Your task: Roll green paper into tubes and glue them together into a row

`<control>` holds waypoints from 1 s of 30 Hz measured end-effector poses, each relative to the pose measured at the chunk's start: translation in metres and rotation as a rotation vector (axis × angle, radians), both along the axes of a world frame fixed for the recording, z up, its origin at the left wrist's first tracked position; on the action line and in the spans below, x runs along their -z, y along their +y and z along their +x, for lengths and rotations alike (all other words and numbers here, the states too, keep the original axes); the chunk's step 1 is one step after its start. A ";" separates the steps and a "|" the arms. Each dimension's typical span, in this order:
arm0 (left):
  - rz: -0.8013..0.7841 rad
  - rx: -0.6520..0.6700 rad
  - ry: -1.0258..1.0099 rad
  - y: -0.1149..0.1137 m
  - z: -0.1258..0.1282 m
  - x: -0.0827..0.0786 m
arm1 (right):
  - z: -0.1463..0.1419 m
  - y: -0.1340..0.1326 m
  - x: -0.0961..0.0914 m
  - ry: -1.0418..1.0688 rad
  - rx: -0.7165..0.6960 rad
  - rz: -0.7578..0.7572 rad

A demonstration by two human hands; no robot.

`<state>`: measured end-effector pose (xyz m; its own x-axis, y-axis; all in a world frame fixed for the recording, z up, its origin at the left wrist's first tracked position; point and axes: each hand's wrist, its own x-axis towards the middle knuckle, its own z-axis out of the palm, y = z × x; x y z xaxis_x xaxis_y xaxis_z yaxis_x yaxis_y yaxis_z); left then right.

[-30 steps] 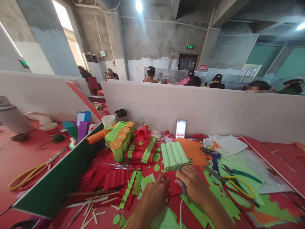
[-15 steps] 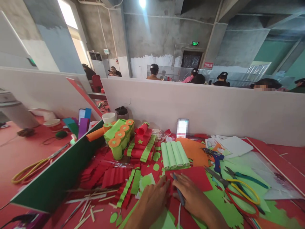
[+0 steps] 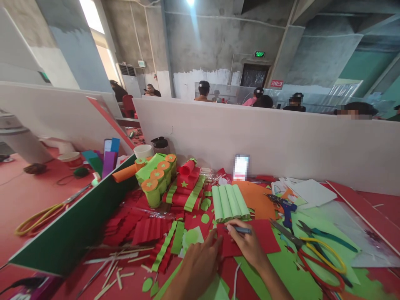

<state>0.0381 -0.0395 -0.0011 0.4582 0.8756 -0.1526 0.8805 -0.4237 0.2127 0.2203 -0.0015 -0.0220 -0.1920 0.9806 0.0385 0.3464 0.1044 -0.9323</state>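
My right hand [image 3: 248, 243] grips a dark grey-blue pen [image 3: 243, 229] over a red sheet of paper [image 3: 267, 236]. The pen lies almost level, its tip end toward the left. My left hand [image 3: 204, 256] rests at the sheet's left edge with its fingers stretched out, pressing on the paper. Just beyond the sheet is a row of pale green paper tubes [image 3: 230, 203] joined side by side. Left of my left hand are green paper scraps [image 3: 191, 237] and wavy green strips [image 3: 165, 248].
Scissors [image 3: 321, 258], pliers [image 3: 328, 236] and a blue glue gun [image 3: 286, 208] lie at right. Green and orange paper rolls [image 3: 156, 175] stand at back left beside a dark green board [image 3: 71, 237]. A phone [image 3: 241, 166] leans against the white partition [image 3: 275, 141].
My right hand has turned the pen from pointing away along the sheet to nearly level and shifted slightly up. My left hand stays about where it was. The view has tilted slightly.
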 end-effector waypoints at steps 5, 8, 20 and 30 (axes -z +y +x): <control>-0.009 -0.014 0.008 0.000 0.000 -0.001 | 0.000 0.001 0.010 0.082 0.001 -0.054; 0.008 -0.011 0.035 -0.001 0.000 -0.003 | -0.004 0.000 0.013 0.097 0.030 -0.045; 0.117 -0.007 0.109 -0.005 0.003 0.002 | -0.007 -0.003 0.008 -0.088 0.073 0.086; 0.104 0.003 0.105 -0.008 0.006 -0.001 | -0.008 -0.003 0.008 -0.079 0.076 0.065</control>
